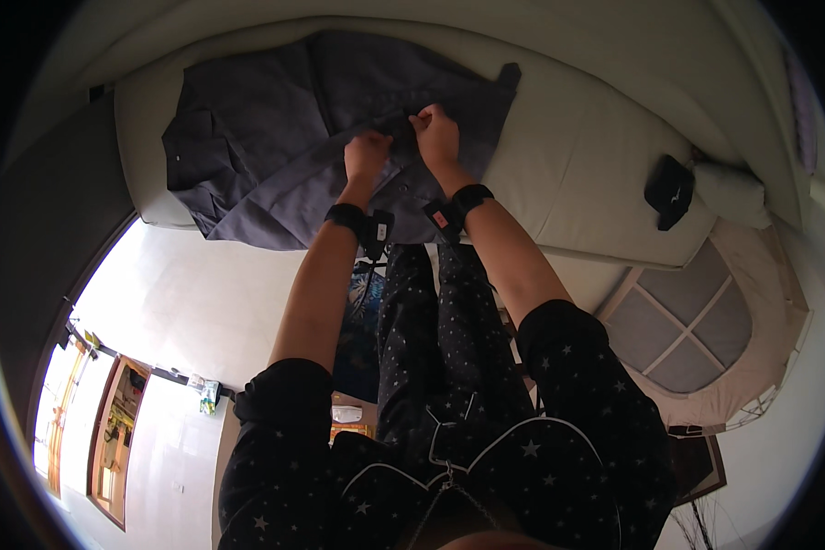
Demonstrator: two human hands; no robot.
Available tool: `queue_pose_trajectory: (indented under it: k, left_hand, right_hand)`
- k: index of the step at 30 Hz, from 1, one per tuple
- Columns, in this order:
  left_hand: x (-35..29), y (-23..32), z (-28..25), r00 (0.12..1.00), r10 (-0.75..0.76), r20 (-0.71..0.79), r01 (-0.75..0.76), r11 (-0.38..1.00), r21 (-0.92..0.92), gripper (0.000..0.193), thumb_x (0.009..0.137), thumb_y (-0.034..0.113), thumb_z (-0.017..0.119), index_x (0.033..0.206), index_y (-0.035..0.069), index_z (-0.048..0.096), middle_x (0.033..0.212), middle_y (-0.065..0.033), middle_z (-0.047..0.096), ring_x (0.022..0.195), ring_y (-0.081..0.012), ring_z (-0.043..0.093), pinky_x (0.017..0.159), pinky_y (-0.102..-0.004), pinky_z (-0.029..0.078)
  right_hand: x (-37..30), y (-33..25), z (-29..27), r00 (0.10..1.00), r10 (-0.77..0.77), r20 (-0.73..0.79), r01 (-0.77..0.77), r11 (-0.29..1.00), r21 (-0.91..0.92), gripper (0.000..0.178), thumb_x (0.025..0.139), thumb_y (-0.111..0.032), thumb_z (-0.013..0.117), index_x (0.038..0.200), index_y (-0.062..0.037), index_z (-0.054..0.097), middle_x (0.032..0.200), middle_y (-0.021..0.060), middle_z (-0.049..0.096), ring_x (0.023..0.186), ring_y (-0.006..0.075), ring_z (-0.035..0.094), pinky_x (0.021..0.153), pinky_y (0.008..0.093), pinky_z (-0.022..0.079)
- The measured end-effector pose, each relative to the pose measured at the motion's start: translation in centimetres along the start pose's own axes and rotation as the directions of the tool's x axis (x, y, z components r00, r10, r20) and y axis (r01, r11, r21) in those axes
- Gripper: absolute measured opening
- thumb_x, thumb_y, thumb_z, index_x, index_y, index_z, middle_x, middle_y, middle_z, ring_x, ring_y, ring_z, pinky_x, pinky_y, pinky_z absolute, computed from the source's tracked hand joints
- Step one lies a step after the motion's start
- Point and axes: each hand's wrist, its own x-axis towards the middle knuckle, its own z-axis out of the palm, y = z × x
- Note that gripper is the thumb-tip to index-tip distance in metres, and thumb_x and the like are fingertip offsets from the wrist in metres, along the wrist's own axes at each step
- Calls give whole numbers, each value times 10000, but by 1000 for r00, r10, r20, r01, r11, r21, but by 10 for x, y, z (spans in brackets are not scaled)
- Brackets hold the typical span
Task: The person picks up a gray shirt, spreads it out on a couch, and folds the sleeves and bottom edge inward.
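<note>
A dark grey buttoned garment (266,119), perhaps a jacket or shirt, lies spread on a pale padded seat (559,147), with folds at its left end. Over its front opening, my left hand (367,156) is closed in a pinch on the fabric. To the right and slightly farther away, my right hand (437,136) also pinches the front edge. Fingertips of both hands are close together, and what sits between them is too small to make out. A button (403,188) shows on the cloth just nearer than the hands. Each wrist wears a black strap with a small tag.
A black cap (671,191) rests on the seat at the right, beside a pale cushion (731,192). Below it stands a beige tent-like enclosure (687,321) with grey panels. My legs are against the seat's near edge. At the left lies a pale floor or wall.
</note>
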Motion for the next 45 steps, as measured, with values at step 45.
queue_pose_trajectory:
  k: [45]
  left_hand:
    - [-162,-314,121,860,-383,338,292,-176,-940,293,935,233,354,1146,54,452,1018,-103,547,911,-253,548,854,-378,456]
  right_hand:
    - [46,118,-82,994,94,-48,-104,793,-600,682,761,-260,680,1256,73,351,1217,243,434,1025,351,529,765,418,501]
